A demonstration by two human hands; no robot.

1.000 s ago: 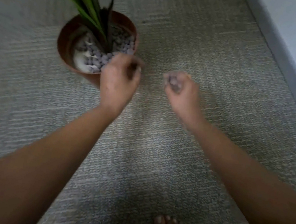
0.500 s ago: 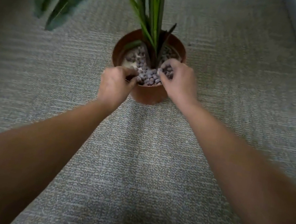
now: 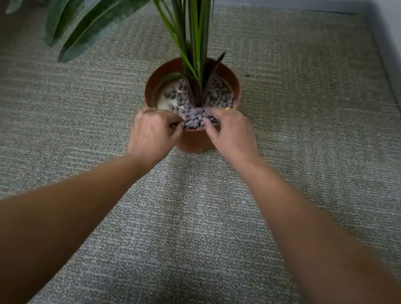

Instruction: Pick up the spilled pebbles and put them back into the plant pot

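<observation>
floor point(image 3: 293, 108): covered by grey ribbed carpet | bounded by a grey skirting board point(image 3: 283, 0) at the far side and right | plant pot point(image 3: 193, 140): terracotta, stood upright on the carpet near the middle | no loose pebbles are made out on the carpet

Soft, even indoor light falls on the carpet point(image 3: 295, 93), dimmer at the left, with no glare anywhere. A faint darker patch of shadow lies on the carpet between the forearms (its edges too diffuse to trace). The plant pot point(image 3: 196, 140) and pebbles point(image 3: 194, 118) are fairly sharp, while the leaves point(image 3: 93, 11) at upper left and both forearms near the bottom corners blur, and the wide lens bends the skirting board point(image 3: 399, 86).
</observation>
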